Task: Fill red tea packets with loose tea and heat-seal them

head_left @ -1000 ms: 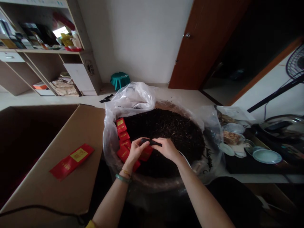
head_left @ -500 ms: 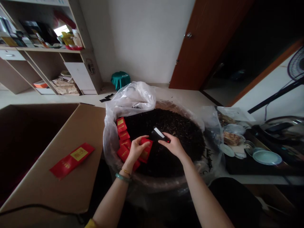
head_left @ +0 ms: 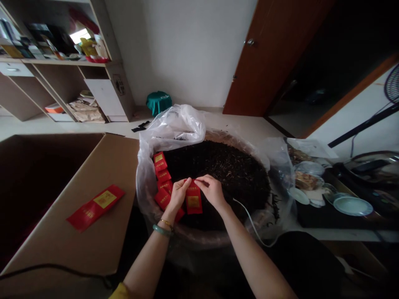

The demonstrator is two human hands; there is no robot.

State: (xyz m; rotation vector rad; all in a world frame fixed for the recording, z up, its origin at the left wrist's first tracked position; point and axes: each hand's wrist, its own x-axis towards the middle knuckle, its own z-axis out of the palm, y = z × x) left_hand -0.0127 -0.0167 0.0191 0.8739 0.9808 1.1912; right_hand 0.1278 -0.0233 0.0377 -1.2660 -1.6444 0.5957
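Over a large tub of dark loose tea leaves [head_left: 230, 166], I hold a small red packet [head_left: 193, 202] with a gold label. My left hand [head_left: 180, 193] grips it near its top left, the thumb on the upper edge. With its fingers pinched together, my right hand [head_left: 212, 190] is at the packet's top right edge. Several other red packets [head_left: 161, 162] lie along the tub's left side, partly behind my left hand. A white cable [head_left: 249, 216] crosses the tub's near right rim.
An open cardboard box [head_left: 120, 166] stands on the left, with a flat red packet [head_left: 96, 207] on its flap. Clear plastic sheeting [head_left: 174, 124] lines the tub. Dishes [head_left: 352, 205] and a lidded pan stand on the right. A teal-covered bin [head_left: 158, 102] is by the wall.
My right hand has let go of the black device with a white strip and moved left to the packet's top edge. The packet now hangs upright, and the white cable has come into view.
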